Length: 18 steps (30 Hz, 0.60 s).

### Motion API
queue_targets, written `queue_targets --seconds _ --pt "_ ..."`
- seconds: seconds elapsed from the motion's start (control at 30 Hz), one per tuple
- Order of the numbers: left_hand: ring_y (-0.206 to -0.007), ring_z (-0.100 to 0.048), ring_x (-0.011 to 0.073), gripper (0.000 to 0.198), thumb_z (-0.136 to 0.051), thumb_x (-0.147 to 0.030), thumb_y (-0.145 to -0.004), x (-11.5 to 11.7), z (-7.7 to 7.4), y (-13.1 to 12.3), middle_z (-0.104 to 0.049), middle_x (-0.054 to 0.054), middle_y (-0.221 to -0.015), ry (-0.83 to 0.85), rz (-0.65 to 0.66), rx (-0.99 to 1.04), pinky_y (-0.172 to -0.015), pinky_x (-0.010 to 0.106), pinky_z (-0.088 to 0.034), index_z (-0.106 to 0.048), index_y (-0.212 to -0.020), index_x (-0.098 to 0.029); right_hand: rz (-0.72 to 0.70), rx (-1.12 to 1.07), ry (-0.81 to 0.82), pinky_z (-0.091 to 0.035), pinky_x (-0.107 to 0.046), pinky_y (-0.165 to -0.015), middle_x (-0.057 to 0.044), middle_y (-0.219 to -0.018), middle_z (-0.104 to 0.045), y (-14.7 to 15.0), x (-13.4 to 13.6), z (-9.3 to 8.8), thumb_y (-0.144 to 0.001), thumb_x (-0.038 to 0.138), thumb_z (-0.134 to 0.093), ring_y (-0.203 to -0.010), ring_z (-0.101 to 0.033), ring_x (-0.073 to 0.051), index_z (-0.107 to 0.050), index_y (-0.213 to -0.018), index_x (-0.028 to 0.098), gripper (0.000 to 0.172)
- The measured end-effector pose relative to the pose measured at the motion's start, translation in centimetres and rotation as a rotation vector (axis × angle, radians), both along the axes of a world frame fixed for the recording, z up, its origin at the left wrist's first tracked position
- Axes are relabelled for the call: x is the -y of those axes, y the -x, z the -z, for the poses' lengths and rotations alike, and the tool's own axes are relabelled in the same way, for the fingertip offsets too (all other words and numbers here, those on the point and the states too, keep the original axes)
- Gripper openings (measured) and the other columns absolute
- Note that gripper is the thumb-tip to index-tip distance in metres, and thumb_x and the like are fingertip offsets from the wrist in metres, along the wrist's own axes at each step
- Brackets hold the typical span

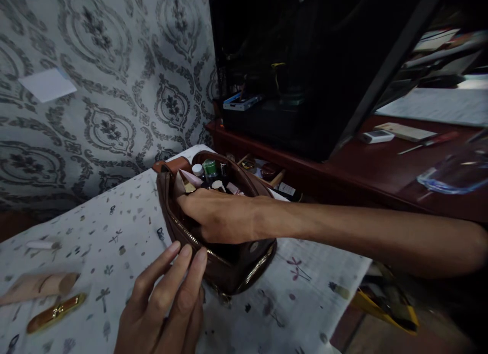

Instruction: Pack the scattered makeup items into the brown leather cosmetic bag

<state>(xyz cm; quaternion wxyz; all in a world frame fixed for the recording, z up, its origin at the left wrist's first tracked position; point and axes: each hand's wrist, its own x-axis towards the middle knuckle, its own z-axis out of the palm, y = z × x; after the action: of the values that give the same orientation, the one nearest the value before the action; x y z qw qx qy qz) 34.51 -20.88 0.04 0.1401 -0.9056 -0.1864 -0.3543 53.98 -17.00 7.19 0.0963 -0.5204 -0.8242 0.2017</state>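
Observation:
A dark brown zippered bag (229, 277) stands unzipped on a white patterned cloth (129, 216). Small items fill its far side, among them a green-capped bottle (209, 168) and a white-capped one (197, 170). My right hand (224, 216) reaches down into the opening, its fingertips hidden inside, so I cannot tell what they touch. Against the bag's near zipper edge rest the fingertips of my left hand (171, 293), fingers extended, nothing visibly held. To the left lie a gold-brown tube (56, 313), a beige tube (40, 287) and a small white cylinder (40, 245).
Behind the bag is an open drawer (276, 178) with small things in it. A large black screen (297, 74) stands on a dark red desk (366, 166), which also holds papers, a screwdriver-like tool and blurred glasses. Patterned wallpaper is at the left.

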Motion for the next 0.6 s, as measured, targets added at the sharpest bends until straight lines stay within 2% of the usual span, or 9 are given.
queue_targets --seconds 0.1,0.2,0.37,0.47,0.53,0.6 --pt "-0.129 -0.052 0.0193 0.064 -0.056 -0.004 -0.095 0.0 0.0 -0.1 -0.060 0.009 -0.130 -0.001 -0.002 -0.007 -0.115 0.029 -0.039 -0.036 -0.155 -0.017 -0.043 0.020 0.024 -0.039 -0.023 -0.050 -0.010 -0.084 -0.071 -0.1 -0.1 -0.1 -0.080 0.003 -0.055 -0.069 -0.064 -0.017 -0.066 -0.094 0.008 0.019" --pt "-0.128 -0.052 0.0180 0.067 -0.056 -0.003 -0.094 0.0 -0.1 -0.2 -0.059 0.009 -0.129 -0.019 -0.001 -0.008 -0.116 0.027 -0.037 -0.034 -0.156 -0.017 -0.015 -0.043 -0.075 -0.038 -0.022 -0.052 -0.007 -0.082 -0.071 -0.8 0.0 -0.3 -0.083 0.007 -0.056 -0.066 -0.061 -0.014 -0.069 -0.092 0.011 0.016" --pt "-0.127 -0.054 0.0181 0.067 -0.057 -0.004 -0.094 -0.1 0.1 -0.4 -0.061 0.009 -0.130 -0.043 -0.006 -0.007 -0.115 0.027 -0.039 -0.034 -0.156 -0.017 0.034 -0.103 -0.207 -0.042 -0.022 -0.063 -0.006 -0.089 -0.072 -1.7 0.3 -0.9 -0.090 0.008 -0.052 -0.078 -0.063 -0.015 -0.071 -0.098 0.014 0.021" --pt "-0.128 -0.055 0.0198 0.064 -0.056 -0.008 -0.096 -0.1 0.3 -0.3 -0.062 0.008 -0.133 -0.036 -0.018 -0.011 -0.112 0.028 -0.042 -0.036 -0.155 -0.018 0.007 -0.047 -0.094 -0.040 -0.022 -0.055 -0.007 -0.089 -0.072 -1.2 0.2 -1.2 -0.085 0.011 -0.058 -0.073 -0.063 -0.016 -0.071 -0.099 0.012 0.019" --pt "-0.128 -0.055 0.0216 0.061 -0.056 -0.009 -0.096 0.0 0.4 -0.2 -0.062 0.009 -0.135 -0.037 -0.025 -0.016 -0.110 0.031 -0.045 -0.038 -0.154 -0.017 -0.076 0.044 0.010 -0.039 -0.022 -0.052 -0.009 -0.086 -0.072 -0.4 -0.1 -1.5 -0.083 0.009 -0.059 -0.070 -0.063 -0.016 -0.072 -0.093 0.009 0.016" --pt "-0.127 -0.056 0.0225 0.061 -0.056 -0.009 -0.096 0.0 0.4 -0.2 -0.062 0.010 -0.135 -0.040 -0.023 -0.010 -0.109 0.033 -0.046 -0.039 -0.154 -0.017 -0.169 0.125 0.035 -0.040 -0.023 -0.055 -0.010 -0.084 -0.072 0.5 -0.5 -1.7 -0.084 0.007 -0.059 -0.070 -0.062 -0.016 -0.072 -0.085 0.006 0.014"
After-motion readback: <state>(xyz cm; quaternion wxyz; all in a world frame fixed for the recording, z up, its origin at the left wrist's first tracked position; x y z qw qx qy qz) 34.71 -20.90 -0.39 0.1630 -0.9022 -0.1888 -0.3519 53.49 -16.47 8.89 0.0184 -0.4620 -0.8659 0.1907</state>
